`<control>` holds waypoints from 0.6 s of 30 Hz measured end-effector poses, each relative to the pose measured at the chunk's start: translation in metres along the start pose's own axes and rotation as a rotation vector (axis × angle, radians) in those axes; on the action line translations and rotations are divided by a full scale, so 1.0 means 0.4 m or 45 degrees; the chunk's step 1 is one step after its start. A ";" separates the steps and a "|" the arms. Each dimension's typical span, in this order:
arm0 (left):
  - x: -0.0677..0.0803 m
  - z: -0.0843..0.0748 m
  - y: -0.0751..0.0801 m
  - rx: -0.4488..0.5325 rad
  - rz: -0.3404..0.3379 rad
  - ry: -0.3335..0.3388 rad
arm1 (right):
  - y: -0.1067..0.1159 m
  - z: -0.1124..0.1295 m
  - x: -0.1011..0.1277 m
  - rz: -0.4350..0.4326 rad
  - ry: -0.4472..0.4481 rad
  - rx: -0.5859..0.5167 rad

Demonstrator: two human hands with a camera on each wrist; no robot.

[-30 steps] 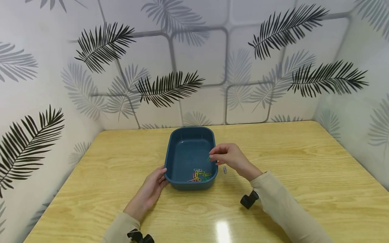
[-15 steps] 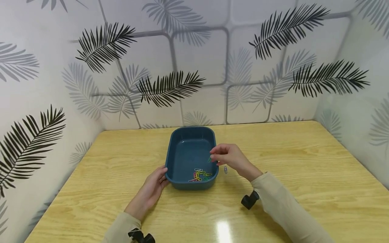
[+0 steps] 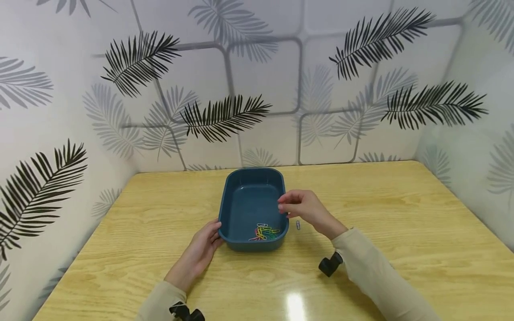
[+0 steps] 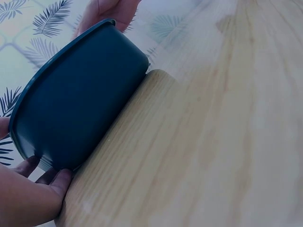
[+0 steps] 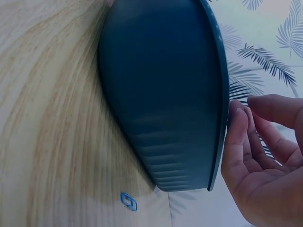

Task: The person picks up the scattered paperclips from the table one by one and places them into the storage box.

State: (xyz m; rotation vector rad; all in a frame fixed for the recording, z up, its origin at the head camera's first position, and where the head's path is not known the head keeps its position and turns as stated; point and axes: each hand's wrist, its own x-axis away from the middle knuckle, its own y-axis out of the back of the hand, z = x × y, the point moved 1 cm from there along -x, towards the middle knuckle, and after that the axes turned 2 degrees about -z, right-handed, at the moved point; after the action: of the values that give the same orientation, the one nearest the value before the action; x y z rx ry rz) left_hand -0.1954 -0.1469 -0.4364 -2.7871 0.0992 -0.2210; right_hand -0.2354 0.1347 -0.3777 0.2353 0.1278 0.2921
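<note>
A dark blue plastic bin [image 3: 257, 199] sits on the table. My left hand [image 3: 204, 247] holds its near left side, with the thumb at the rim and fingers against the outer wall [image 4: 75, 104]. Several coloured paper clips [image 3: 263, 232], yellow, pink, green and white, lie in a cluster on its floor at the near end. Over the right rim hovers my right hand [image 3: 303, 208], fingers loosely bent and nothing between them. In the right wrist view those fingertips are right at the rim [image 5: 222, 71]. One blue paper clip [image 5: 129, 202] lies on the table beside the bin.
The wooden table [image 3: 160, 196] runs back to a wall [image 3: 265, 133] with a leaf pattern, close behind the bin's far end. A black wrist camera [image 3: 330, 264] is strapped to the right sleeve [image 3: 369, 258].
My right hand has let go of a green paper clip, which has dropped among the others in the bin. Both hands have otherwise stayed where they were.
</note>
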 end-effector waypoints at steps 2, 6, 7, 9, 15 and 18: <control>-0.002 -0.004 0.006 -0.014 0.012 -0.014 | -0.003 0.008 -0.005 -0.013 0.007 0.000; -0.002 -0.002 0.008 -0.014 0.016 -0.020 | -0.002 0.021 -0.013 -0.038 0.011 -0.002; -0.002 -0.001 0.008 -0.013 0.012 -0.022 | -0.001 0.025 -0.016 -0.040 0.022 -0.003; -0.002 0.002 0.007 -0.004 0.009 -0.023 | 0.005 0.030 -0.028 -0.055 0.031 0.000; 0.000 0.004 0.008 -0.012 0.014 -0.026 | 0.031 0.019 -0.074 -0.103 -0.042 0.061; 0.000 0.003 0.010 -0.016 0.012 -0.027 | 0.043 -0.006 -0.088 -0.093 -0.131 0.158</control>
State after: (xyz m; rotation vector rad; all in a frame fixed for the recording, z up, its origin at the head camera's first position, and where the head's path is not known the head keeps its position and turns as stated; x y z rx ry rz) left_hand -0.1954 -0.1502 -0.4389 -2.8003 0.1091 -0.1895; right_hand -0.2740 0.1406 -0.3724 0.3673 0.0523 0.1991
